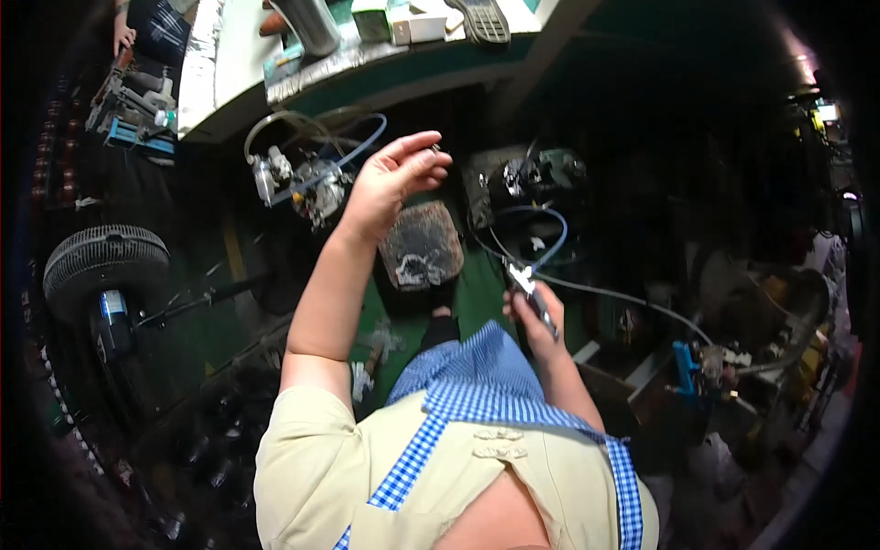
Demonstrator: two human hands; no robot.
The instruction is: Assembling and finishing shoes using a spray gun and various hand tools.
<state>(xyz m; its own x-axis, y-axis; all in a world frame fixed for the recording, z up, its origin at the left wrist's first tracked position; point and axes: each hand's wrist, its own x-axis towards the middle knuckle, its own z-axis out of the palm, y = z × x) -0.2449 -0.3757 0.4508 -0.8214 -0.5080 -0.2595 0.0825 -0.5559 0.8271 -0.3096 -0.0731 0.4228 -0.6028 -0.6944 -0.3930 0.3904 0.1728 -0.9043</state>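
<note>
My left hand (pixel 396 179) is raised ahead of me, below the bench edge. Its thumb and fingers are pinched on a small dark piece (pixel 436 147), too small to make out. Lower and to the right, my right hand (pixel 541 316) is wrapped round a slim dark hand tool with a silvery upper end (pixel 534 298). Near that end runs a blue hose (pixel 556 229); whether it joins the tool, I cannot tell. Under my left wrist sits a worn block-like stool (pixel 422 246) with a scuffed top.
A white-topped bench (pixel 229 69) at the back bears a metal cylinder (pixel 310 26), a green box (pixel 371 20) and a shoe sole (pixel 483 20). Hosed machine parts (pixel 316 188) stand below it. A black fan (pixel 107 261) is at left; another person's hand (pixel 124 35) shows far left.
</note>
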